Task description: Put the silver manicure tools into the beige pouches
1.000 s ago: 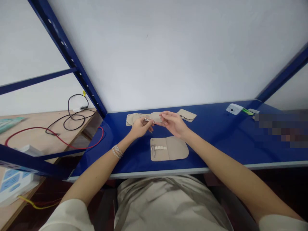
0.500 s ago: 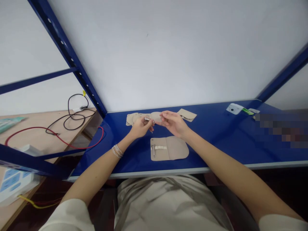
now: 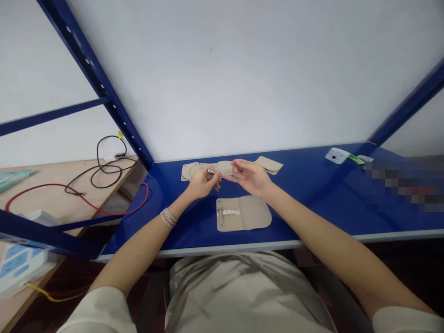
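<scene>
A blue metal bench (image 3: 312, 208) is running across the view against a white wall (image 3: 243, 78), with a wooden table (image 3: 69, 173) lying beyond its left end, carrying a red cable (image 3: 45, 185) and a black cable (image 3: 111, 173). Near the bench's right back corner, a small white device (image 3: 334, 156) is sitting beside a green item (image 3: 356, 159). Near the front edge, left of centre, a beige pouch (image 3: 243, 213) is lying open, holding a slim metal rod (image 3: 220, 217) under an elastic strip. Toward the back edge, beige fabric pieces (image 3: 190, 171) are lying flat, with a beige oval pad (image 3: 225, 167) among them. The left hand (image 3: 203, 183), closed, is pinching a small metal tool (image 3: 210, 171) between its fingers above those pieces. The right hand (image 3: 251, 178), partly open, is reaching in just beside the tool, its fingertips (image 3: 233, 169) at the oval pad; any grip cannot be determined.
</scene>
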Tool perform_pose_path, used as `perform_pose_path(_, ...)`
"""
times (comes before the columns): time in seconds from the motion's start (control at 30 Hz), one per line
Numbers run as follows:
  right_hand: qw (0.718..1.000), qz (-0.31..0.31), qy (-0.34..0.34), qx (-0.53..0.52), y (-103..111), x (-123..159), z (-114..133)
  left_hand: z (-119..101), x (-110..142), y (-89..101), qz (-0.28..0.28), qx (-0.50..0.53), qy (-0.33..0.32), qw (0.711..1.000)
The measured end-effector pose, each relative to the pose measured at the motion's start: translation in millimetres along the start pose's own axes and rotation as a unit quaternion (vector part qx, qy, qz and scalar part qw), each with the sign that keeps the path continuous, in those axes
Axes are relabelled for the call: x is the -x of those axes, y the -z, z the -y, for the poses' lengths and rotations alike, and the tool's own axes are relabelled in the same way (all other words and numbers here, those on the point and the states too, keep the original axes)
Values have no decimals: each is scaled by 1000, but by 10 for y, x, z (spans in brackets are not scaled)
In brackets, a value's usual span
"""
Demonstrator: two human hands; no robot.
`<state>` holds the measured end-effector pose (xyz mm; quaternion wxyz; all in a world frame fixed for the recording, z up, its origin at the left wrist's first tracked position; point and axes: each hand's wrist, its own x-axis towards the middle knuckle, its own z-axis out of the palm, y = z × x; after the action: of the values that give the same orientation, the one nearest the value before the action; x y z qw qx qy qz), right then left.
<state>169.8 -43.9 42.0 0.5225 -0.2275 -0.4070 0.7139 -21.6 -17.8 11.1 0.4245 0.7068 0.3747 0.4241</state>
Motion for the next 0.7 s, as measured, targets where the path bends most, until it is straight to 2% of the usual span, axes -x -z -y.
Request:
perform_pose_path(0.37, 999, 31, 15, 7, 22, 2, -28, -4, -29, 0, -4, 77, 36, 996)
perform_pose_path(0.53, 999, 34, 9, 4, 51, -3, -22, -4, -28, 36, 26, 90, 33, 995)
perform_pose_path(0.7, 999, 30, 9, -9, 37, 1, 8, 20, -24, 47, 29, 99, 12, 995)
